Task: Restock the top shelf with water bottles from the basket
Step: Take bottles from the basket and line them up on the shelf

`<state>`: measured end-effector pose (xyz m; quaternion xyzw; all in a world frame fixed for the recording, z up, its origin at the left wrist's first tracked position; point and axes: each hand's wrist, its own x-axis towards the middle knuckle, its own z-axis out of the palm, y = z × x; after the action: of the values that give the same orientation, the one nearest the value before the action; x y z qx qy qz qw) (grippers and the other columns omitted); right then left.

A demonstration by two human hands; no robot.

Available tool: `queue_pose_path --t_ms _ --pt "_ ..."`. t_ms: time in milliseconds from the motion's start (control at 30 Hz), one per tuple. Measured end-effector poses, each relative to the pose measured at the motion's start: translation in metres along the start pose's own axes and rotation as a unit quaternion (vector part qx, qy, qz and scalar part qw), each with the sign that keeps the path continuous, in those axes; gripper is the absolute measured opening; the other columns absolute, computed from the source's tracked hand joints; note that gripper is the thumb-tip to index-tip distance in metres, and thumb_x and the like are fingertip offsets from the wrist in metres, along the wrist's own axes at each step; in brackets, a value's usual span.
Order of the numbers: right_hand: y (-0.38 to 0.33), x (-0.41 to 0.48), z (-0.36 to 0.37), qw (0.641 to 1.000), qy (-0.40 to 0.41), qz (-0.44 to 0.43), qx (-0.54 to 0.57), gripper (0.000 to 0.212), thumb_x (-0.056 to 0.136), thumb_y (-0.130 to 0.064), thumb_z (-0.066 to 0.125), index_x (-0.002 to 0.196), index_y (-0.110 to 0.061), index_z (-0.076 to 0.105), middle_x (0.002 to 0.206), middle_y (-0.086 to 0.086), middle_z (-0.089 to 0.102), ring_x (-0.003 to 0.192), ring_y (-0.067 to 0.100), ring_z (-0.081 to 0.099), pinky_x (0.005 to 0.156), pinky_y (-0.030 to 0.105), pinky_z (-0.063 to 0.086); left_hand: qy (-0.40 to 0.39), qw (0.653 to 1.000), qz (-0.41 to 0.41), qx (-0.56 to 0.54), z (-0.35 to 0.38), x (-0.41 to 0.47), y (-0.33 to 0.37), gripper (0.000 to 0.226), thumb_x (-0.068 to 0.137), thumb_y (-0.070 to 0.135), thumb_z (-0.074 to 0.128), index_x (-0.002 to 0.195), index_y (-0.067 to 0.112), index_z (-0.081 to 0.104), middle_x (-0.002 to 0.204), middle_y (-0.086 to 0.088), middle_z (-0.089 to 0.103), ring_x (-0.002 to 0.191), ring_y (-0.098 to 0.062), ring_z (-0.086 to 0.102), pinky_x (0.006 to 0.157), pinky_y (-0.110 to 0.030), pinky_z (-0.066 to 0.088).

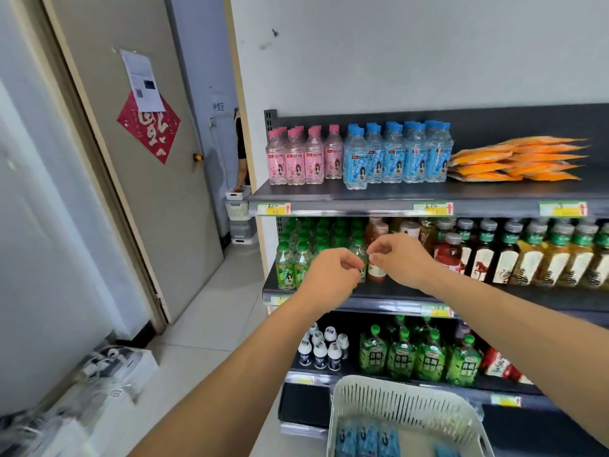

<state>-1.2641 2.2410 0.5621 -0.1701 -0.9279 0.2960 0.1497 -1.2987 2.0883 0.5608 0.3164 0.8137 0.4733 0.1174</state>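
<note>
Water bottles with blue labels lie in the white slatted basket at the bottom of the view, below both forearms, and neither hand holds one. Both hands are raised in front of the middle shelf: the left hand has its fingers curled in loosely with nothing in them, and the right hand is likewise loosely curled and empty, thumb and forefinger close together; the two hands are near each other but apart. Behind them on the middle shelf stand green-capped bottles toward its left end and a row of dark tea bottles running to the right. Above, the top shelf carries pink-capped bottles at its left end, blue-capped water bottles just beside them, one of them standing forward near the front edge, and a stack of orange packets further right, with bare shelf in front. Yellow-and-green price tags sit along its front edge. On the lower shelf are small white-capped bottles and green pouches. To the left a door bears a red paper diamond.
</note>
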Motion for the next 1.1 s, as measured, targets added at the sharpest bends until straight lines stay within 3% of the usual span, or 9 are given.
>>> queue_pose_path --t_ms 200,333,500,600,700,800,967,1033,1100 --pt "0.029 -0.019 0.018 0.997 -0.05 0.052 -0.015 0.016 0.091 -0.014 0.057 0.1 -0.008 0.07 0.1 0.005 0.068 0.091 0.016 0.058 0.078 0.024 0.04 -0.051 0.998 -0.018 0.015 0.024 -0.007 -0.012 0.021 0.089 0.006 0.054 0.106 0.01 0.065 0.099 -0.01 0.066 0.094 -0.024 0.063 0.078 -0.027 0.048" --pt "0.059 -0.022 0.035 0.992 -0.069 0.103 -0.025 0.016 0.09 -0.014 0.057 0.097 -0.01 0.071 0.095 0.005 0.068 0.084 0.016 0.057 0.071 0.024 0.04 -0.096 0.995 -0.03 0.022 0.043 0.007 -0.026 0.015 0.09 0.007 0.053 0.098 0.014 0.064 0.096 -0.01 0.065 0.093 -0.026 0.065 0.072 -0.029 0.048" --pt "0.113 -0.024 0.059 0.971 -0.131 0.195 -0.044 0.027 0.09 -0.007 0.052 0.111 -0.001 0.067 0.113 0.017 0.066 0.108 0.031 0.061 0.087 0.031 0.047 -0.152 0.987 -0.045 0.024 0.08 0.025 -0.05 0.014 0.09 0.006 0.052 0.088 0.017 0.062 0.094 -0.011 0.066 0.089 -0.028 0.065 0.059 -0.025 0.043" --pt "0.151 -0.031 0.08 0.954 -0.17 0.238 -0.064 0.028 0.091 -0.009 0.053 0.115 -0.003 0.066 0.118 0.015 0.064 0.113 0.03 0.058 0.09 0.03 0.045 -0.185 0.981 -0.053 0.036 0.109 0.037 -0.075 0.016 0.09 0.007 0.054 0.081 0.018 0.061 0.082 -0.007 0.064 0.069 -0.019 0.058 0.056 -0.024 0.043" --pt "0.198 -0.046 0.111 0.936 -0.202 0.279 -0.069 0.027 0.089 -0.012 0.055 0.114 -0.006 0.066 0.117 0.012 0.064 0.112 0.028 0.059 0.087 0.029 0.045 -0.225 0.971 -0.072 0.023 0.149 0.044 -0.107 0.028 0.089 0.002 0.054 0.07 0.022 0.059 0.079 -0.007 0.061 0.071 -0.023 0.059 0.067 -0.034 0.053" --pt "0.244 -0.069 0.148 0.911 -0.258 0.301 -0.111 0.03 0.088 -0.008 0.053 0.114 0.001 0.065 0.119 0.015 0.065 0.112 0.029 0.06 0.093 0.033 0.049 -0.262 0.96 -0.099 0.012 0.184 0.042 -0.141 0.026 0.087 -0.005 0.053 0.073 0.015 0.062 0.076 -0.007 0.059 0.077 -0.029 0.06 0.075 -0.04 0.052" --pt "0.311 -0.11 0.202 0.865 -0.36 0.322 -0.136 0.032 0.088 -0.005 0.056 0.119 0.0 0.063 0.122 0.016 0.063 0.114 0.028 0.059 0.095 0.032 0.048 -0.301 0.945 -0.124 0.03 0.229 0.036 -0.183 0.023 0.09 -0.005 0.046 0.097 0.002 0.067 0.071 -0.002 0.058 0.054 -0.014 0.05 0.045 -0.014 0.04" --pt "0.33 -0.121 0.223 0.848 -0.394 0.324 -0.143 0.034 0.091 -0.009 0.056 0.124 -0.003 0.059 0.124 0.015 0.06 0.117 0.029 0.057 0.098 0.033 0.047 -0.3 0.944 -0.132 0.039 0.241 0.035 -0.198 0.024 0.09 -0.004 0.045 0.095 0.004 0.068 0.077 -0.006 0.061 0.055 -0.012 0.052 0.043 -0.008 0.037" --pt "0.348 -0.128 0.244 0.837 -0.419 0.313 -0.161 0.034 0.091 -0.012 0.056 0.125 -0.006 0.058 0.126 0.014 0.06 0.116 0.029 0.057 0.098 0.035 0.047 -0.299 0.943 -0.139 0.042 0.251 0.034 -0.213 0.025 0.091 -0.002 0.046 0.093 0.01 0.068 0.091 -0.007 0.067 0.072 -0.015 0.062 0.054 -0.01 0.043"
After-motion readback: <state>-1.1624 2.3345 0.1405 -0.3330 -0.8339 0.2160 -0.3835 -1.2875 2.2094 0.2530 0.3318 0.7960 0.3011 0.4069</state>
